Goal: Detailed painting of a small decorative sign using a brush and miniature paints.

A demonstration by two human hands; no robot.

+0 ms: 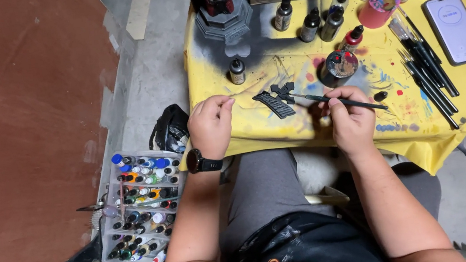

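Observation:
My right hand [349, 116] grips a thin black paintbrush [336, 99], its tip pointing left at small dark grey model parts [278, 101] lying on the yellow paint-stained table cover [301, 133]. My left hand [210, 123], with a black watch on the wrist, rests on the cover's front left edge. Its fingers are curled together with thumb against fingertips, and I see nothing in them. A round dark paint pot [338, 66] stands just behind my right hand.
Several small dropper bottles [310, 22] and a dark statue base [222, 18] stand at the back. Several brushes [427, 74] and a phone [455, 29] lie at right. A tray of paint bottles [140, 209] sits on the floor left, beside a brown board [13, 139].

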